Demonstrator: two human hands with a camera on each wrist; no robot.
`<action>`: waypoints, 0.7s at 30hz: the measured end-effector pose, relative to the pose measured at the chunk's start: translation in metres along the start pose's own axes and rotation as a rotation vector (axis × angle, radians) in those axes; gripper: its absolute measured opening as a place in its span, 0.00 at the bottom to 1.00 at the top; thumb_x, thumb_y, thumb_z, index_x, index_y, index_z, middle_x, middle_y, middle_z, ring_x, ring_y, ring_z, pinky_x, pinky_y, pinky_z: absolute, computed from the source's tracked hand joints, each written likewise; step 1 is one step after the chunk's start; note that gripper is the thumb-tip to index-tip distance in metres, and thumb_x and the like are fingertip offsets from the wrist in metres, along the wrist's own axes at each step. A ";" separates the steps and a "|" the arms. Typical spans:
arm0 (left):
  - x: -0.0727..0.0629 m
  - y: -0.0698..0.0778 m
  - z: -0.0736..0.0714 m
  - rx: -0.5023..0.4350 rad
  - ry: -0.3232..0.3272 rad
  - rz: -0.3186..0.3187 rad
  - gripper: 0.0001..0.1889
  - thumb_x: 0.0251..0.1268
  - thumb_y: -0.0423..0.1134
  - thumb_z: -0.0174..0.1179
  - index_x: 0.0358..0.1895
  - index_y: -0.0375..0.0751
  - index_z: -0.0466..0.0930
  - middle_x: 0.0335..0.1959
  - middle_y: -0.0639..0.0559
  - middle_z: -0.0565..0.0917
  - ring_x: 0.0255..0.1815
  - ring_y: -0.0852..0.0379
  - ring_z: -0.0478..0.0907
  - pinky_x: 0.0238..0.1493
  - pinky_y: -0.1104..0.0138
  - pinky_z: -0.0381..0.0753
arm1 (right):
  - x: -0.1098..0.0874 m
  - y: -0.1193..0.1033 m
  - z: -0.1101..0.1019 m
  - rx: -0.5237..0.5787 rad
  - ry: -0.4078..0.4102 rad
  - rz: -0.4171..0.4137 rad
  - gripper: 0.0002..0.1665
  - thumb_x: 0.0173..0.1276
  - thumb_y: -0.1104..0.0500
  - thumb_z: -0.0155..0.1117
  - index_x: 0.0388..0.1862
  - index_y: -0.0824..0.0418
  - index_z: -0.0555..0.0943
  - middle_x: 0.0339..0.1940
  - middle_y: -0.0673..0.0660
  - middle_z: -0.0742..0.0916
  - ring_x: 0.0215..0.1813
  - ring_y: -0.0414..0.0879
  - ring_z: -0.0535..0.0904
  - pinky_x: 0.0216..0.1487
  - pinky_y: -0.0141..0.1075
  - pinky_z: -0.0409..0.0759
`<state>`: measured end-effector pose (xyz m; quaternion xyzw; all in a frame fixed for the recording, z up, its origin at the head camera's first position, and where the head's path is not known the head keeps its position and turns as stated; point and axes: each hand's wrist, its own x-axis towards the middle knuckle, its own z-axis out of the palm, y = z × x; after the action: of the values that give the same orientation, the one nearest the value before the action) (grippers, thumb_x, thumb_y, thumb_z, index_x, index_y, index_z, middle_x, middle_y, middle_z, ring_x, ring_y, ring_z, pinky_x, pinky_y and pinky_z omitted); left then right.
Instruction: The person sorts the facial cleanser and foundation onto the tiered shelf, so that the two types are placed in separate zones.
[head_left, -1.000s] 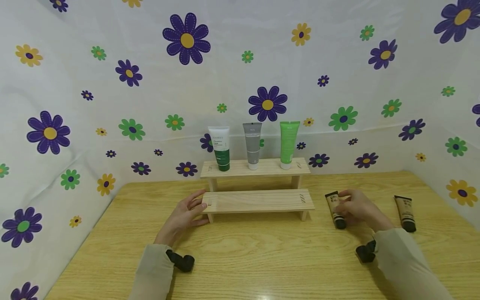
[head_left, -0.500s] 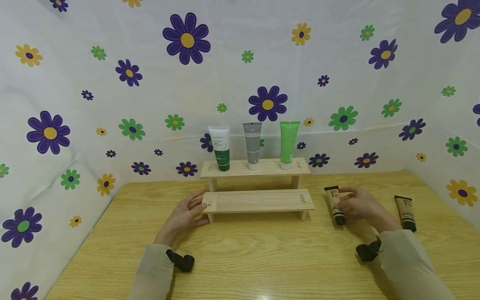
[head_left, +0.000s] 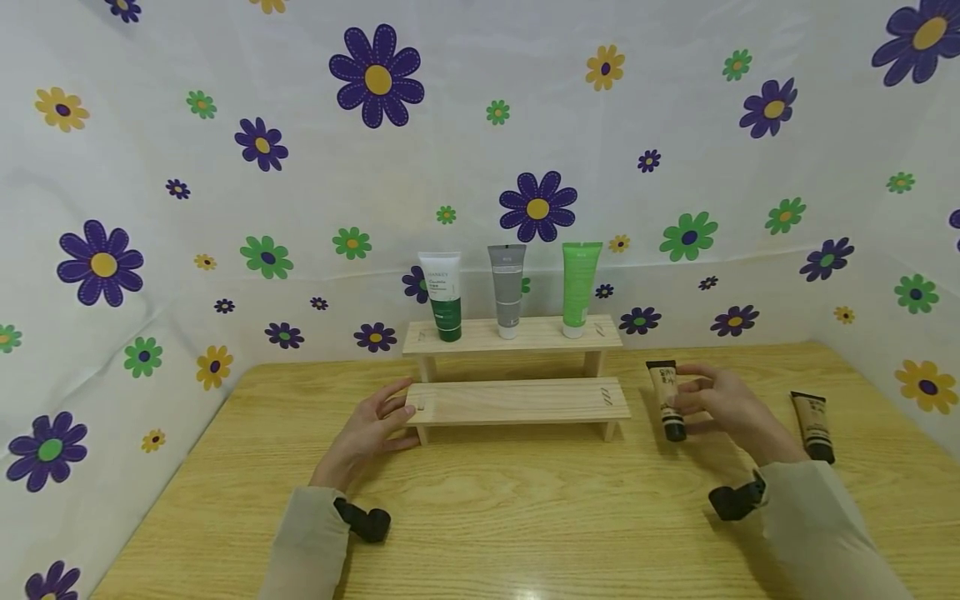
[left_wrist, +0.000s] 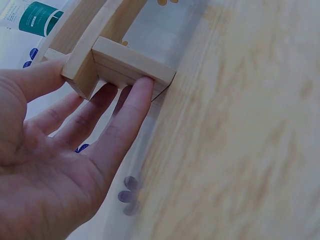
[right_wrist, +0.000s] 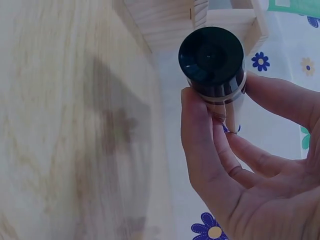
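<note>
My right hand grips a tan squeeze tube with a black cap, thumb on one side and fingers on the other. It is raised off the table and tilted, cap end downward; in the right wrist view the black cap faces the camera. At the left end of a two-step wooden display stand, my left hand holds the lower step. The left wrist view has the thumb at the board's end and the fingertips against the leg.
Upright on the upper step are a white and green tube, a grey tube and a green tube. Another tan tube lies on the table at the right. A flower-print cloth hangs behind and at both sides.
The right hand has lifted the tan tube off the table and brought it slightly away from me, turning it more upright. My left hand stays on the stand.
</note>
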<state>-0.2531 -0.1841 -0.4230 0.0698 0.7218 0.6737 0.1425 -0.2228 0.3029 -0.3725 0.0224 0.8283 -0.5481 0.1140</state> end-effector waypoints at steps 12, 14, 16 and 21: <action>0.000 0.000 0.000 0.006 0.004 0.001 0.32 0.80 0.33 0.52 0.81 0.36 0.51 0.74 0.27 0.61 0.69 0.31 0.67 0.56 0.48 0.82 | -0.002 -0.015 0.012 0.046 0.017 -0.061 0.44 0.74 0.65 0.61 0.78 0.77 0.49 0.62 0.75 0.71 0.45 0.44 0.81 0.49 0.52 0.86; 0.000 0.001 0.000 0.004 0.003 0.003 0.32 0.80 0.33 0.52 0.81 0.36 0.51 0.74 0.27 0.61 0.69 0.30 0.67 0.56 0.48 0.82 | -0.002 -0.018 0.014 0.059 0.025 -0.066 0.45 0.74 0.66 0.62 0.78 0.77 0.48 0.63 0.76 0.70 0.45 0.43 0.81 0.49 0.51 0.86; 0.001 0.001 0.000 0.004 0.005 0.003 0.32 0.80 0.33 0.52 0.81 0.36 0.51 0.74 0.27 0.61 0.69 0.31 0.67 0.56 0.48 0.82 | -0.002 -0.021 0.017 0.080 0.032 -0.072 0.45 0.74 0.66 0.62 0.79 0.76 0.48 0.63 0.75 0.70 0.44 0.43 0.82 0.48 0.50 0.86; 0.001 0.000 0.000 0.003 0.013 -0.006 0.32 0.80 0.32 0.52 0.81 0.37 0.52 0.74 0.27 0.62 0.69 0.31 0.68 0.56 0.47 0.82 | -0.002 -0.028 0.026 0.115 0.050 -0.087 0.44 0.74 0.67 0.61 0.79 0.75 0.49 0.60 0.72 0.73 0.43 0.42 0.83 0.47 0.49 0.87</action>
<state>-0.2538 -0.1839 -0.4233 0.0634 0.7238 0.6727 0.1396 -0.2209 0.2685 -0.3563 0.0064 0.7981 -0.5986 0.0679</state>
